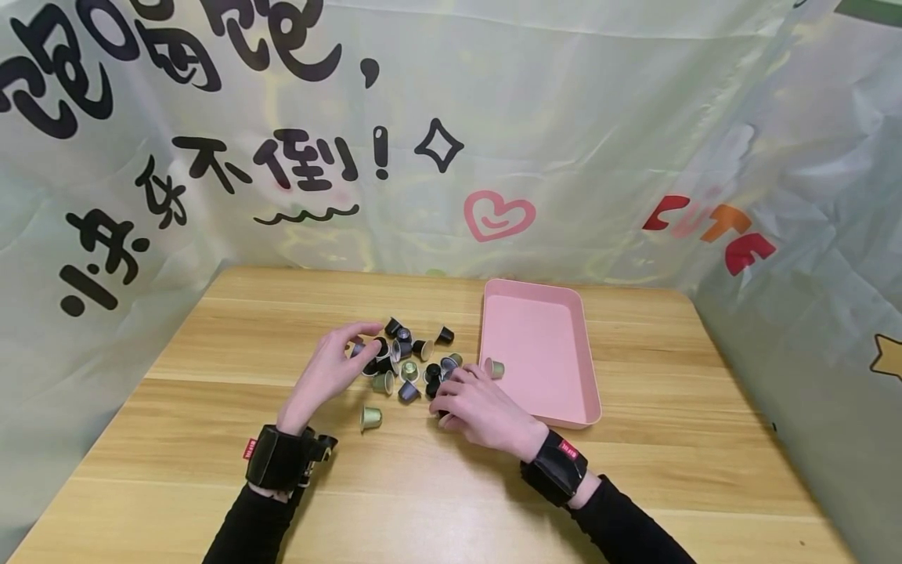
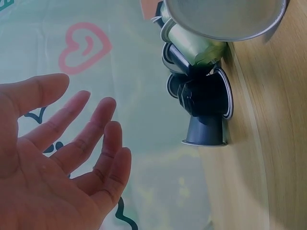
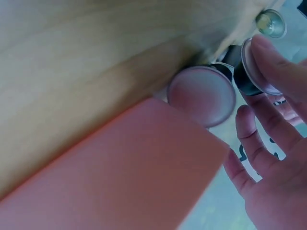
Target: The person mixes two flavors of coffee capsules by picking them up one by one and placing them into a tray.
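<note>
The right hand (image 1: 482, 407) pinches a seemingly black coffee capsule (image 3: 250, 74); the left hand (image 1: 333, 362), fingers relaxed, hovers near the clustered capsules (image 1: 409, 371).

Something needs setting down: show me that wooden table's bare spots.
The pale wooden table is bare right of the shallow, pink, rectangular tray and between the black fabric sleeves. The tray's far half is bare. It's crowded left of the tray with small black, green and purplish cup-shaped capsules.

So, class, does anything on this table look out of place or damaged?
One light green capsule lies on its side, apart from the loose cluster of capsules, on its near side, so it looks strayed. No damage stands out.
</note>
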`<control>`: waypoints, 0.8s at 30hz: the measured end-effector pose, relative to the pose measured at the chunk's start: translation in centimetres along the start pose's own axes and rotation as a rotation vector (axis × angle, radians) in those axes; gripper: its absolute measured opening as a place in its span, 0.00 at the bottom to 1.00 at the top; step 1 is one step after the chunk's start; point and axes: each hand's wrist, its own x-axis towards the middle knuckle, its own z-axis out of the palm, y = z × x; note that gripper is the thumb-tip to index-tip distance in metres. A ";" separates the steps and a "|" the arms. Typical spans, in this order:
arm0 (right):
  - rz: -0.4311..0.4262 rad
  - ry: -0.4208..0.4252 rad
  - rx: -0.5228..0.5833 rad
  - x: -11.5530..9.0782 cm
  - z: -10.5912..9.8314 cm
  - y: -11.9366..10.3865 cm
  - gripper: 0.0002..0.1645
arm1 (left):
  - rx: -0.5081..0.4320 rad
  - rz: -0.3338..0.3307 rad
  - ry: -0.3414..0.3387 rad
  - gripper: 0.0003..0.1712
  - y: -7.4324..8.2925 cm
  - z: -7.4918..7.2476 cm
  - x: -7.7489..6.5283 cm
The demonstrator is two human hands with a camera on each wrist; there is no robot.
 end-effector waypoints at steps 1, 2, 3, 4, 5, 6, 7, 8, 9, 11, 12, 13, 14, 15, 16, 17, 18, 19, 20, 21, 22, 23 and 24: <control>-0.002 0.009 0.011 -0.1 -0.1 0.1 0.15 | -0.001 -0.001 -0.001 0.22 0.0 0.0 0.0; -0.003 0.019 0.023 -0.1 -0.3 0.1 0.15 | -0.001 -0.003 -0.002 0.22 0.0 0.0 0.0; -0.004 0.028 0.036 -0.2 -0.5 0.2 0.15 | -0.001 -0.004 -0.002 0.22 0.0 0.0 0.0; -0.003 0.034 0.047 -0.3 -0.7 0.2 0.15 | 0.000 -0.004 -0.002 0.22 0.0 0.0 0.0; -0.003 0.044 0.059 -0.4 -1.0 0.3 0.15 | 0.001 -0.005 -0.002 0.22 0.0 0.0 0.0; -0.003 0.056 0.073 -0.4 -1.2 0.3 0.14 | 0.001 -0.005 -0.003 0.22 0.1 0.0 0.0; -0.007 0.068 0.085 -0.5 -1.4 0.4 0.14 | 0.002 -0.007 -0.004 0.22 0.1 -0.1 0.0; -0.010 0.081 0.098 -0.6 -1.7 0.4 0.14 | 0.003 -0.007 -0.004 0.22 0.1 -0.1 0.0; -0.014 0.096 0.112 -0.6 -1.9 0.5 0.14 | 0.004 -0.007 -0.004 0.22 0.1 -0.1 0.0; -0.021 0.124 0.140 -0.7 -2.4 0.6 0.13 | 0.006 -0.007 -0.005 0.22 0.1 -0.1 0.0; -0.028 0.138 0.150 -0.8 -2.7 0.7 0.13 | 0.007 -0.007 -0.006 0.22 0.1 -0.1 -0.1; -0.035 0.150 0.157 -0.8 -2.9 0.8 0.13 | 0.007 -0.007 -0.007 0.22 0.1 -0.1 -0.1; -0.037 0.160 0.166 -0.9 -3.1 0.9 0.12 | 0.008 -0.006 -0.007 0.22 0.1 -0.1 -0.1; -0.041 0.169 0.174 -1.0 -3.4 1.0 0.12 | 0.009 -0.005 -0.008 0.22 0.1 -0.1 0.0; -0.041 0.175 0.182 -1.0 -3.6 1.1 0.11 | 0.009 -0.005 -0.009 0.22 0.0 -0.1 0.0; -0.043 0.180 0.186 -1.1 -3.8 1.2 0.11 | 0.009 -0.005 -0.010 0.22 0.0 -0.1 0.0; -0.044 0.184 0.195 -1.2 -4.0 1.4 0.11 | 0.009 -0.005 -0.011 0.22 0.0 -0.1 0.0; -0.043 0.186 0.207 -1.3 -4.2 1.5 0.12 | 0.008 -0.007 -0.014 0.22 0.0 -0.1 0.0; -0.041 0.187 0.218 -1.4 -4.4 1.7 0.13 | 0.008 -0.009 -0.015 0.23 0.0 0.0 0.0; -0.043 0.188 0.229 -1.5 -4.5 1.8 0.14 | 0.007 -0.011 -0.017 0.23 0.0 0.0 0.0; -0.044 0.188 0.237 -1.5 -4.7 2.0 0.15 | 0.008 -0.014 -0.018 0.23 0.0 0.0 -0.1; -0.043 0.187 0.244 -1.6 -4.9 2.2 0.16 | 0.008 -0.016 -0.019 0.23 0.0 0.0 -0.1; -0.043 0.188 0.247 -1.6 -5.1 2.3 0.17 | 0.008 -0.018 -0.020 0.23 0.0 0.0 -0.1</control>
